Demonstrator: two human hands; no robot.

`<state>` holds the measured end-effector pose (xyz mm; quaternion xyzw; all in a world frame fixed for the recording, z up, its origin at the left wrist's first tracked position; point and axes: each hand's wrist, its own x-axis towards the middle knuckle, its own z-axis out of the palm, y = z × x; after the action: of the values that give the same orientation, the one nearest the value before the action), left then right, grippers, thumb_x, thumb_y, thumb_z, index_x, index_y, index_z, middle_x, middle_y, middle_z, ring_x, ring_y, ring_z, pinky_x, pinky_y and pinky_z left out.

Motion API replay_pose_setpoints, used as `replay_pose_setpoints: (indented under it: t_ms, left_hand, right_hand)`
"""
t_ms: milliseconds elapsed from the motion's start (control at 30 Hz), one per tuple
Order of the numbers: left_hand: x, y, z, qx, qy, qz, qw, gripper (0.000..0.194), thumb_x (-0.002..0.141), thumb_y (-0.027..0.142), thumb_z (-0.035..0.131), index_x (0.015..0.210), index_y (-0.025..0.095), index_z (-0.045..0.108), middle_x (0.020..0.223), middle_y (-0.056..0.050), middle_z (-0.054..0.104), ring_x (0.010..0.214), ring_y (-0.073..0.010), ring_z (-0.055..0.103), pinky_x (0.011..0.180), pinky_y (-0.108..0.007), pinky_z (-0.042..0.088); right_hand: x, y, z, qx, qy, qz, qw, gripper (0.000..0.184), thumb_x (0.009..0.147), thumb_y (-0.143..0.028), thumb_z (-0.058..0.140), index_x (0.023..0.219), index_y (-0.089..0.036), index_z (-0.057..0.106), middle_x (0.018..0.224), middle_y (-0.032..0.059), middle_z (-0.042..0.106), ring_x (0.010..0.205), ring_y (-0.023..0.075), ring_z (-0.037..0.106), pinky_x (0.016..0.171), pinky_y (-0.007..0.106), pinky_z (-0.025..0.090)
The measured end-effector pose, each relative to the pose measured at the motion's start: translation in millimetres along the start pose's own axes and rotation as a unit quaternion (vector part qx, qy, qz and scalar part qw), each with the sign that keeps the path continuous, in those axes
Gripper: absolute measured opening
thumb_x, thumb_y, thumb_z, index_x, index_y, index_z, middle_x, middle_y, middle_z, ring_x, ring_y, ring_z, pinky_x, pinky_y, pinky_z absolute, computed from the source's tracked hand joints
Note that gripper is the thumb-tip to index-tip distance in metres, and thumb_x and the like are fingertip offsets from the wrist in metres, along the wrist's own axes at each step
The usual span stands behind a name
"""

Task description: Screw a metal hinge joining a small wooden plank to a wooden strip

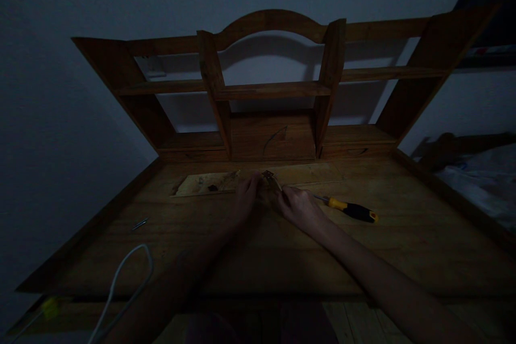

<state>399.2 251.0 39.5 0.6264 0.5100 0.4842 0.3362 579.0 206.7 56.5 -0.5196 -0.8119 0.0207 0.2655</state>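
Note:
Both hands meet over the middle of a wooden desk (258, 258). Between them is a small brownish piece with a dark patterned end (269, 178); the dim light hides what kind of thing it is. My left hand (245, 196) has its fingers closed at the left side of this piece. From the right, my right hand (300, 205) grips it with curled fingers. A screwdriver (352, 210) with a yellow and black handle lies just right of my right hand, its shaft pointing toward the hand. Left of my left hand lies a pale, stained strip (205, 184).
A wooden shelf unit (272, 91) with cubbies and small drawers rises at the desk's back. Small metal rods (139, 224) lie at the left. A white cable (116, 274) loops over the front left edge, near a yellow object (50, 307). White cloth (484, 183) shows at the far right.

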Motion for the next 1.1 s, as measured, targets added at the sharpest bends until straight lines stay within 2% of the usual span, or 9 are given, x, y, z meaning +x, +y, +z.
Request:
replay_pose_setpoints:
  t_ms: [100,233,333,600,733,867,1033,1100]
  left_hand:
    - [-1.3,4.1,-1.4,0.076,0.016,0.08,0.994,0.036,0.101,0.049,0.038,0.095,0.022,0.061,0.092,-0.003,0.064,0.087,-0.0179,0.06,0.081,-0.032,0.047]
    - [-2.1,9.2,-2.5,0.177,0.013,0.149,0.973,0.026,0.101,0.042,0.042,0.096,0.021,0.057,0.093,-0.004,0.06,0.083,-0.0177,0.056,0.078,-0.031,0.045]
    - [-2.6,10.1,-3.0,0.206,0.021,0.171,0.963,0.027,0.103,0.039,0.038,0.092,0.021,0.056,0.093,-0.004,0.059,0.086,-0.0184,0.056,0.08,-0.032,0.044]
    - [-0.3,3.4,-2.8,0.168,0.006,0.123,0.978,0.036,0.104,0.039,0.033,0.087,0.021,0.059,0.085,-0.004,0.063,0.079,-0.0193,0.059,0.077,-0.035,0.047]
    - [-2.5,7.7,-3.1,0.159,0.008,0.13,0.979,0.032,0.103,0.039,0.035,0.092,0.022,0.059,0.091,-0.004,0.064,0.085,-0.0195,0.06,0.081,-0.035,0.047]
    - [-3.0,9.3,-2.1,0.163,0.007,0.137,0.977,0.021,0.1,0.039,0.044,0.099,0.022,0.058,0.091,-0.003,0.063,0.081,-0.0179,0.059,0.075,-0.032,0.047]
    - [-1.9,7.9,-1.9,0.195,0.003,0.15,0.969,0.026,0.101,0.038,0.042,0.092,0.021,0.058,0.086,-0.003,0.062,0.076,-0.018,0.057,0.071,-0.032,0.044]
    - [-2.4,9.2,-2.5,0.189,0.012,0.146,0.971,0.025,0.1,0.04,0.044,0.095,0.021,0.059,0.087,-0.003,0.063,0.076,-0.0186,0.058,0.07,-0.033,0.044]
  right_hand:
    - [-0.1,1.2,-0.2,0.005,0.003,0.005,1.0,0.023,0.101,-0.025,0.044,0.092,-0.016,0.063,0.086,0.007,0.073,0.072,0.0157,0.067,0.064,0.025,0.042]
    - [0.3,2.3,0.7,0.003,0.01,0.006,1.0,0.02,0.099,-0.024,0.046,0.092,-0.016,0.063,0.084,0.0059,0.073,0.071,0.0148,0.067,0.063,0.025,0.04]
    - [0.6,2.0,1.0,0.002,0.009,0.006,1.0,0.02,0.099,-0.023,0.046,0.089,-0.016,0.062,0.082,0.0056,0.072,0.069,0.0144,0.066,0.061,0.025,0.039]
    - [0.1,1.0,1.2,0.004,0.002,0.006,1.0,0.019,0.099,-0.023,0.047,0.089,-0.016,0.062,0.083,0.0062,0.072,0.069,0.0151,0.067,0.062,0.025,0.04]
    - [-0.1,0.8,-0.1,0.009,0.006,0.006,1.0,0.019,0.099,-0.023,0.046,0.092,-0.016,0.063,0.085,0.0063,0.073,0.071,0.015,0.067,0.064,0.025,0.04]
    - [-0.2,0.4,-2.5,0.009,0.006,0.011,1.0,0.021,0.1,-0.025,0.046,0.09,-0.016,0.063,0.085,0.0062,0.073,0.071,0.0154,0.067,0.062,0.025,0.039]
    - [-0.6,0.8,-2.7,0.005,0.017,0.009,1.0,0.021,0.099,-0.024,0.046,0.087,-0.016,0.061,0.082,0.0057,0.071,0.068,0.0149,0.066,0.062,0.025,0.037]
    - [-0.7,0.7,-2.8,0.002,0.02,0.008,1.0,0.02,0.099,-0.024,0.047,0.087,-0.017,0.061,0.081,0.0054,0.071,0.068,0.0147,0.065,0.061,0.025,0.037]
